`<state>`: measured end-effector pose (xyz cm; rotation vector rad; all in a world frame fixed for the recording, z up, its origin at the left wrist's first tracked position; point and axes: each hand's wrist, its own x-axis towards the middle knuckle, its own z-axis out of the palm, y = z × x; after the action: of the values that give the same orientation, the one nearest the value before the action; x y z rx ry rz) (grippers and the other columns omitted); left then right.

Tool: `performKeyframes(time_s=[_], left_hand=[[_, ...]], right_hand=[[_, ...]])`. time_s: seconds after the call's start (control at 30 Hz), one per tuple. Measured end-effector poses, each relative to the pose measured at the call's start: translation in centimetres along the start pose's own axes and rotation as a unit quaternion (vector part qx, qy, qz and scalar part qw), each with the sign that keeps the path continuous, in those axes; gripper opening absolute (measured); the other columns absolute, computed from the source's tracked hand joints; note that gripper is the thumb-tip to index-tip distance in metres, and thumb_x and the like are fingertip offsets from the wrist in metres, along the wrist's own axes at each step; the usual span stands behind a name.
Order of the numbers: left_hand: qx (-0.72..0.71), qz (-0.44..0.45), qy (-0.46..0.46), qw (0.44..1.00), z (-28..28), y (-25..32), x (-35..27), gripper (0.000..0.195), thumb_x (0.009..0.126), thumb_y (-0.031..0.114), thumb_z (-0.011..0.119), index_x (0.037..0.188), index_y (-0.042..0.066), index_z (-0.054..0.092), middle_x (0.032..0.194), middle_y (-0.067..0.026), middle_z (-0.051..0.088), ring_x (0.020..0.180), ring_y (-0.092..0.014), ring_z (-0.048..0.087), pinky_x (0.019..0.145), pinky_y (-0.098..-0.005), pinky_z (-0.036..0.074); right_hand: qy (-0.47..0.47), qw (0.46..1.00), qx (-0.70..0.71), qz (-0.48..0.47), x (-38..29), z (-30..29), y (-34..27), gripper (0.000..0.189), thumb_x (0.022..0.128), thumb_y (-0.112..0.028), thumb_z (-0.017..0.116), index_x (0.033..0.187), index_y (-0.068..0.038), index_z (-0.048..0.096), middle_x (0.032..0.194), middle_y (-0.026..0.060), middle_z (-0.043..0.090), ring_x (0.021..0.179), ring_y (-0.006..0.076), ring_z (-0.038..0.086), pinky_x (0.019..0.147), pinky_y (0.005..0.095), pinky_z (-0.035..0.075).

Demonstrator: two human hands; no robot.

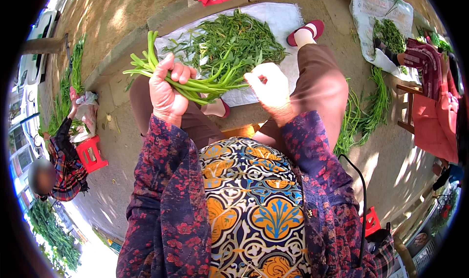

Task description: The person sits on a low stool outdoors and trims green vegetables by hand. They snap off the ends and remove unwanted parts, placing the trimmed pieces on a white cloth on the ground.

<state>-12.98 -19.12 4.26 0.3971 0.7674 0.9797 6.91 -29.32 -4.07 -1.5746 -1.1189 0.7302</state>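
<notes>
My left hand [168, 91] is closed around a bundle of green leafy stalks [205, 87], their thick ends sticking out to the left past the thumb. The thinner ends reach right to my right hand [269, 89], whose thumb and forefinger pinch the tip of one stalk. Strong sun washes out the back of that hand. Beyond both hands, a heap of loose green leaves [234, 40] lies on a white woven plastic sheet [282, 18] spread on the ground between my feet.
Long green stalks [375, 102] lie on the ground at my right. A second white sheet [381, 10] with leaves is at the upper right, near a seated person [434, 109]. At the left another person [66, 164] sits by a red plastic stool [91, 155] and more stalks.
</notes>
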Motion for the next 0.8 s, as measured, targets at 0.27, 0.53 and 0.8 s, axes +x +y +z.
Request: performKeyframes(time_s=[0.27,0.53,0.8], left_hand=[[0.013,0.000,0.006,1.000,0.4,-0.7,0.0,0.027,0.088,0.019,0.061,0.065,0.013,0.047,0.056,0.0013,0.043,0.055,-0.014,0.044,0.075,-0.0352,0.044],[0.045,-0.001,0.007,0.999,0.5,-1.1,-0.1,0.027,0.090,0.018,0.058,0.067,0.014,0.045,0.056,0.0030,0.039,0.057,-0.012,0.042,0.079,-0.0348,0.043],[0.038,-0.001,-0.069,0.997,0.4,-1.6,-0.2,0.027,0.092,0.020,0.053,0.067,0.013,0.044,0.056,0.0037,0.037,0.054,-0.012,0.038,0.081,-0.0354,0.041]], right_hand=[[-0.128,0.985,-0.018,-0.116,-1.2,1.2,-2.9,0.007,0.080,-0.012,0.061,0.082,-0.006,0.065,0.080,0.0113,0.060,0.080,0.0303,0.058,0.073,0.0373,0.047],[-0.134,0.989,0.052,0.037,-1.2,1.5,-2.8,0.009,0.080,-0.012,0.060,0.079,-0.003,0.064,0.072,0.0068,0.059,0.068,0.0202,0.058,0.064,0.0320,0.047],[-0.110,0.967,0.158,0.168,-0.6,1.1,-0.9,0.014,0.081,-0.014,0.062,0.079,0.000,0.065,0.074,0.0045,0.064,0.069,0.0089,0.058,0.065,0.0254,0.047]])
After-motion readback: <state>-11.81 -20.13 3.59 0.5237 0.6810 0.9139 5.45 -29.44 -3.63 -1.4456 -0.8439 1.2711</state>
